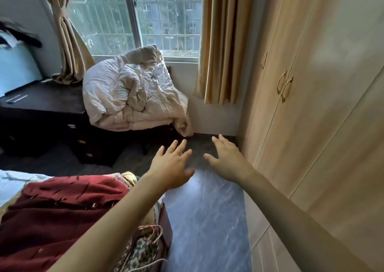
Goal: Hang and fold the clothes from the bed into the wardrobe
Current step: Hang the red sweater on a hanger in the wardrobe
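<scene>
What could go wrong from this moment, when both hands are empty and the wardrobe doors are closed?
1. The wardrobe doors are shut. If a garment is picked up first, a hand must be freed for the handles.
2. The red garment lies at the edge of the bed with loose cords beside it. A fast lift may snag them or drag things to the floor.
3. Left hand and right hand hold nothing, so no step has begun.
</scene>
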